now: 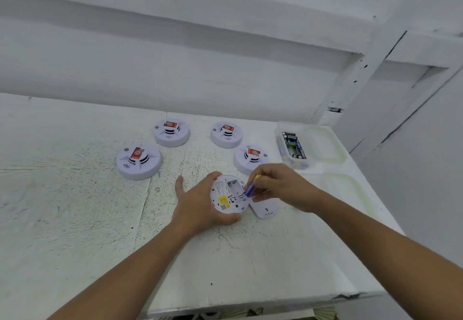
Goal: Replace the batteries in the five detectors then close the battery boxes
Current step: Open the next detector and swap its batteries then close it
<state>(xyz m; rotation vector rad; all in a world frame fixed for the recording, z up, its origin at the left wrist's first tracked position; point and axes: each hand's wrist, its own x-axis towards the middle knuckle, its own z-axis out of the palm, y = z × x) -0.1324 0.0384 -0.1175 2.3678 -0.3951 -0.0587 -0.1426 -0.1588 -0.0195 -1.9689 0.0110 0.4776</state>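
So the left hand point(200, 203) grips the upturned detector point(229, 195) mid-table; the right hand point(278, 187) pinches a battery point(250, 186), tilted over the bay's right edge, its long axis not yet parallel.

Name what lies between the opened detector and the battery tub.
Head view: the right hand pinching a battery, with another detector just behind it.

The white, speckled table point(75, 219) carries 4 dome-up detectors point(139, 161) point(171, 132) point(226, 134) point(251, 158). A 5th detector point(225, 199) rests inverted, its loose cover point(264, 210) just beside it. At the right: 1 clear container point(293, 148) and 2 translucent lids point(325, 144) point(345, 194).
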